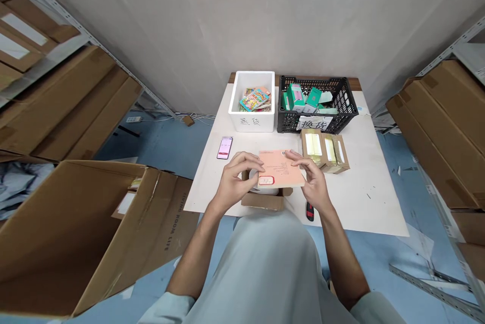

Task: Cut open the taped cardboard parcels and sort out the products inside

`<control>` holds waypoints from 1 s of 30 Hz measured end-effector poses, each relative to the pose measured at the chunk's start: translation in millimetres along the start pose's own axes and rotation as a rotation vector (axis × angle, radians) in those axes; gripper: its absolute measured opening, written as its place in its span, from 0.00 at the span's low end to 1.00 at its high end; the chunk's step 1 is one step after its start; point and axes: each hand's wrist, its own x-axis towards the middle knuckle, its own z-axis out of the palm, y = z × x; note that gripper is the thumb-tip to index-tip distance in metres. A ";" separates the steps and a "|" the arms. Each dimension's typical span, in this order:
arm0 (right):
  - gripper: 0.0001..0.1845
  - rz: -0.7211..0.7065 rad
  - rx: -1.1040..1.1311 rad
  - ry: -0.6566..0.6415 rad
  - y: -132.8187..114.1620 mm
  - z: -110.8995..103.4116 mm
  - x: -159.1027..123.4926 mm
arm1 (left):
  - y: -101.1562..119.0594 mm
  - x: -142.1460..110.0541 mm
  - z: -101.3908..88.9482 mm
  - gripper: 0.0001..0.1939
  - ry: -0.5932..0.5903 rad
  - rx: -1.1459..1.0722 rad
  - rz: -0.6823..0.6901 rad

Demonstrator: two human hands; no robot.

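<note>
Both my hands hold a flat salmon-pink box [281, 168] with printed text and a red-edged sticker, over the near edge of the white table [364, 182]. My left hand [238, 180] grips its left end with curled fingers. My right hand [312, 180] grips its right end. Directly under the pink box sits a small open cardboard carton [263, 199]. Its contents are mostly hidden.
A phone [225, 147] lies left of my hands. A white foam box [252, 102] with colourful packs and a black crate [317, 105] of teal boxes stand at the back. Two gold-topped cartons [325, 150] lie to the right. A red-black cutter [309, 211] rests near the edge. A large open cardboard box [76, 233] stands left.
</note>
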 end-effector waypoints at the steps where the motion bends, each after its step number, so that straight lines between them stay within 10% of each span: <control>1: 0.12 -0.011 -0.011 -0.004 -0.3 0.0 -1.0 | -0.2 -0.1 -0.9 0.05 -0.003 0.008 0.028; 10: 0.10 -0.062 -0.039 0.060 13.6 -1.1 -3.0 | -3.0 -4.3 6.1 0.07 0.038 -0.109 -0.032; 17: 0.26 0.037 -0.045 0.169 20.5 3.1 -6.2 | -12.0 -7.6 7.1 0.19 0.007 -0.150 -0.252; 30: 0.19 0.135 -0.010 0.075 9.9 -5.4 -6.2 | -9.9 -7.6 -5.7 0.23 -0.073 -0.290 -0.371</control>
